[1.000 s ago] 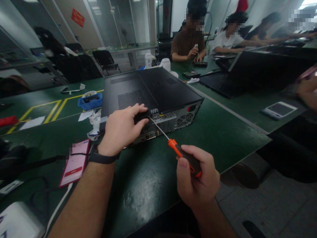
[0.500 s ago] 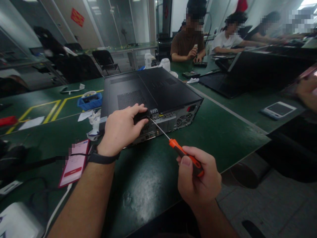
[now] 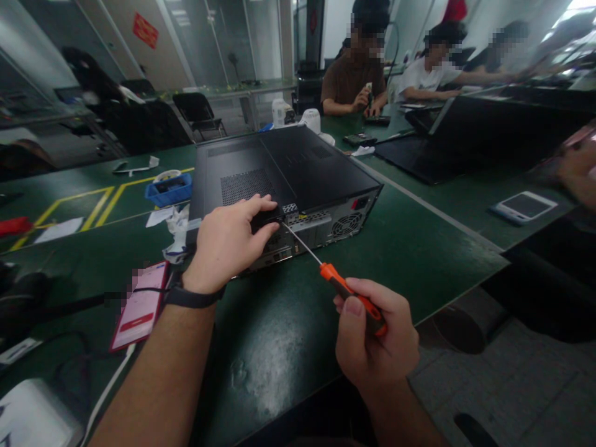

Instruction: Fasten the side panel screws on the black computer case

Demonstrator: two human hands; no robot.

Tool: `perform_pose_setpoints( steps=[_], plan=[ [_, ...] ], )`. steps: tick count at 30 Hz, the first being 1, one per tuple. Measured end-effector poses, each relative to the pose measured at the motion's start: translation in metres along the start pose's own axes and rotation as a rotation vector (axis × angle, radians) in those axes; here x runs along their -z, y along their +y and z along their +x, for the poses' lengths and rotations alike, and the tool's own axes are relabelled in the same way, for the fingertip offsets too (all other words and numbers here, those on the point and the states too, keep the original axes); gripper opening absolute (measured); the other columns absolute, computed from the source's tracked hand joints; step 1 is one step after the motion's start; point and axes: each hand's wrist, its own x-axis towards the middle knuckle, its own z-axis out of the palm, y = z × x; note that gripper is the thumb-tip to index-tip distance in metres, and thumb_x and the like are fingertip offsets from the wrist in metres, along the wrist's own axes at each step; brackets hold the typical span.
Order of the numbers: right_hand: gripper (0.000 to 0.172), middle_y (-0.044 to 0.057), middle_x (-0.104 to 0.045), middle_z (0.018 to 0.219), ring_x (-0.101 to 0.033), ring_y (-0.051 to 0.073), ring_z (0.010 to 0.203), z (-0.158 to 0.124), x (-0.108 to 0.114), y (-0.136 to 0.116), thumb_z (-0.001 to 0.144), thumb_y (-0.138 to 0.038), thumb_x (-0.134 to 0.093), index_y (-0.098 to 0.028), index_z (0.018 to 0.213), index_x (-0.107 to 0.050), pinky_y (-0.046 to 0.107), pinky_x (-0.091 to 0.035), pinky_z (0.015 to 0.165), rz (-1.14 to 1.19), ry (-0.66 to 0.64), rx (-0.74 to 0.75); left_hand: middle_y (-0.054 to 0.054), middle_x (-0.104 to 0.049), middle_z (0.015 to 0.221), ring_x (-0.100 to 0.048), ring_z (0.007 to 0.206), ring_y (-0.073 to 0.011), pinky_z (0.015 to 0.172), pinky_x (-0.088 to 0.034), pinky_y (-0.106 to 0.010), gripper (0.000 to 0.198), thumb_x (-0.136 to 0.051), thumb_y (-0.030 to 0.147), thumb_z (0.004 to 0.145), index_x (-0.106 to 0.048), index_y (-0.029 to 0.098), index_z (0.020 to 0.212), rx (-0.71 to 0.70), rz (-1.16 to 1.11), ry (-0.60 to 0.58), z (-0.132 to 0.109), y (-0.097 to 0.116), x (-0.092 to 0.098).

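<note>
A black desktop computer case (image 3: 298, 167) lies flat on the green table (image 3: 410, 248), its rear panel with fan grille facing me. My left hand (image 3: 230, 242) grips the near rear edge of the case's top cover, thumb under the lip, a dark band on the wrist. My right hand (image 3: 375, 341) is closed round the orange and black handle of a screwdriver (image 3: 342, 287). Its thin metal shaft points up and left, the tip at the rear panel just beside my left thumb.
A phone with a pink screen (image 3: 139, 307) and a white cable lie left of my arm. A blue tray (image 3: 170, 189), crumpled paper and yellow floor-tape lines sit behind. Other people work at laptops (image 3: 465, 133) across the table; a tablet (image 3: 524, 206) lies at right.
My right hand has drawn slightly back and down with the screwdriver handle; the tip stays at the rear panel. My left hand and the case have not moved.
</note>
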Motion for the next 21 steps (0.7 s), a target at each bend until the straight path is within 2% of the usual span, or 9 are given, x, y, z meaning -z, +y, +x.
perform_pose_setpoints(
  steps=[16, 21],
  plan=[
    [0.028, 0.003, -0.076, 0.087, -0.074, 0.014, 0.066, -0.0013, -0.0030, -0.0005, 0.091, -0.019, -0.063, -0.020, 0.118, -0.066, 0.024, -0.060, 0.056, -0.002, -0.019, -0.007, -0.004, -0.075, 0.130, -0.072, 0.121, -0.0322, 0.105, -0.058, -0.049, 0.034, -0.073, 0.036, 0.089, -0.076, 0.027, 0.121, -0.031, 0.014, 0.060, 0.0006, -0.0027, -0.0037],
    [0.028, 0.003, -0.076, 0.088, -0.074, 0.014, 0.068, -0.0003, -0.0028, -0.0035, 0.091, -0.018, -0.062, -0.020, 0.119, -0.064, 0.024, -0.058, 0.055, 0.012, -0.043, 0.006, -0.003, -0.076, 0.129, -0.075, 0.113, -0.0324, 0.097, -0.061, -0.049, 0.034, -0.073, 0.038, 0.089, -0.076, 0.030, 0.122, -0.020, 0.052, 0.079, 0.0000, -0.0002, -0.0048]
  ],
)
